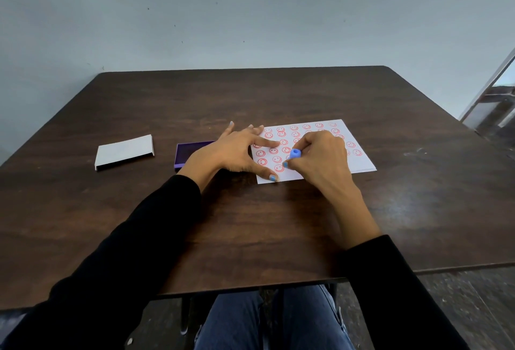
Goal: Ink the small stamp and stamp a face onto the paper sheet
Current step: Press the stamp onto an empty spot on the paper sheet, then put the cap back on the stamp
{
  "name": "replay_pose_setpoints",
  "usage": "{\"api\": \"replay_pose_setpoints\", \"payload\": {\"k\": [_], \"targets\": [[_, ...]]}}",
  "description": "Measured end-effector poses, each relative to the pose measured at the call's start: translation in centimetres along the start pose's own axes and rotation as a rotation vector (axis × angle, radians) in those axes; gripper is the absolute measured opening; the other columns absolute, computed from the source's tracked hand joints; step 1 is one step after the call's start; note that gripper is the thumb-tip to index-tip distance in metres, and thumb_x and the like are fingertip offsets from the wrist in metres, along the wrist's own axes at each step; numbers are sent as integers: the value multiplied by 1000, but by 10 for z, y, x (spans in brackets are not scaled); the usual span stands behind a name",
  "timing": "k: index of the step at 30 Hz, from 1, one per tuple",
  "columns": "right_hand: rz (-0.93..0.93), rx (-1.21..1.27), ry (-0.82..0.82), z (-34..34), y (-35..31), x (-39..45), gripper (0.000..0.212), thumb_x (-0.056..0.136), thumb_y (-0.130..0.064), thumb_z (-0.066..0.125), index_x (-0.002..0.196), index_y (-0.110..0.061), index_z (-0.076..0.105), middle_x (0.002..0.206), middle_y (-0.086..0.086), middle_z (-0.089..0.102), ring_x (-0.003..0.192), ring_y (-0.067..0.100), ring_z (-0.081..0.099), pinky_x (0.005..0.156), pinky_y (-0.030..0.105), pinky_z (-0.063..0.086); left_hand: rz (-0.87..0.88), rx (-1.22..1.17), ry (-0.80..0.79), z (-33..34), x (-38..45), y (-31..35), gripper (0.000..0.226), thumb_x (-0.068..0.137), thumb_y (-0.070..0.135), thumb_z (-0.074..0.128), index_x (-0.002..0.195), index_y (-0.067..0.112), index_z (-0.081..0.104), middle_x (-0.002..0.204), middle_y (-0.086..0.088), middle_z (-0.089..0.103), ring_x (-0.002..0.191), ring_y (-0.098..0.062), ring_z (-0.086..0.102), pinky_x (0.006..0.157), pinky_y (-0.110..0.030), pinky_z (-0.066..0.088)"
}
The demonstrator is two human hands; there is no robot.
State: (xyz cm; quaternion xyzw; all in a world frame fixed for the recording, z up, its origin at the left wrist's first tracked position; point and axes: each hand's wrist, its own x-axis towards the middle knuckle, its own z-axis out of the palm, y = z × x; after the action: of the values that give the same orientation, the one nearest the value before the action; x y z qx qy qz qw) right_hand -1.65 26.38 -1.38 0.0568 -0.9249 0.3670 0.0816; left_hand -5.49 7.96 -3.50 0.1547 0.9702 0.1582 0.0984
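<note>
Stamp (294, 153) pinched in right hand (320, 160) over paper sheet (359, 164); left hand (231, 152) splayed flat on it.

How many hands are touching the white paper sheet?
2. The left hand lies spread flat on the white paper sheet at its left edge; the right hand presses the small blue plastic stamp down near the sheet's middle.

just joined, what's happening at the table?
A person is stamping red smiley faces onto a paper sheet. The right hand holds a small blue stamp down over the sheet, which already carries rows of faces. The left hand lies flat, fingers spread, pinning the sheet's left edge. A purple ink pad sits open just left of the sheet, with a white lid further left.
</note>
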Motion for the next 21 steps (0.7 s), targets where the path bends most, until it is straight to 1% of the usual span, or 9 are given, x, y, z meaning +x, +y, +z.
{"api": "replay_pose_setpoints", "payload": {"k": [2,4,6,10,13,14,16,18,21], "targets": [[49,151,67,-8,0,3,21,68,-21,81,82,-10,69,72,2,68,65,11,60,61,22,43,9,3,-5,0,-1,-1,84,63,68,64,138,45,33,159,0,9,146,-21,1,109,-51,-20],[115,376,149,-18,-1,10,19,66,-22,83,77,-12,70,65,-3,69,60,9,62,62,27,49,14,-3,-8,0,-1,-1,85,62,69,63,138,44,33,159,0,10,146,-21,1,109,-50,-20],[144,566,194,-27,-5,19,16,66,-22,83,74,-15,71,65,1,72,58,12,62,62,33,51,18,-4,-13,0,-2,0,85,63,69,64,138,44,33,159,0,10,146,-20,1,108,-51,-21],[110,773,208,-32,-18,38,14,67,-19,82,75,-16,70,75,8,75,79,22,72,83,41,57,9,20,-9,-3,-6,4,83,67,66,63,140,42,31,159,0,9,146,-20,2,108,-52,-22],[82,898,204,-27,-29,50,15,68,-17,81,77,-13,70,78,12,75,84,27,72,87,44,57,-27,-38,98,-14,-13,3,82,68,63,66,139,39,34,158,0,16,146,-18,9,111,-53,-18],[74,927,205,-24,-32,53,14,69,-16,81,78,-12,70,79,13,74,85,28,72,87,45,57,-45,-74,156,-20,-18,0,80,65,62,70,136,39,40,157,0,21,145,-17,12,111,-52,-16],[58,965,195,-17,-38,58,15,70,-14,80,80,-11,69,80,14,74,86,29,72,88,46,56,-79,-96,233,-31,-27,-11,70,57,60,76,120,39,54,153,2,31,144,-15,17,113,-53,-11],[44,963,170,-8,-42,63,14,71,-15,80,80,-12,69,79,12,74,86,28,72,89,47,55,-124,-81,229,-37,-36,-22,59,52,58,80,104,36,62,149,3,38,144,-16,17,113,-54,-9],[21,940,146,8,-47,67,13,72,-15,79,78,-15,68,75,6,74,79,17,73,88,44,56,-178,-84,179,-36,-42,-29,51,49,54,82,93,32,66,139,6,48,144,-18,16,113,-55,-11]]}}
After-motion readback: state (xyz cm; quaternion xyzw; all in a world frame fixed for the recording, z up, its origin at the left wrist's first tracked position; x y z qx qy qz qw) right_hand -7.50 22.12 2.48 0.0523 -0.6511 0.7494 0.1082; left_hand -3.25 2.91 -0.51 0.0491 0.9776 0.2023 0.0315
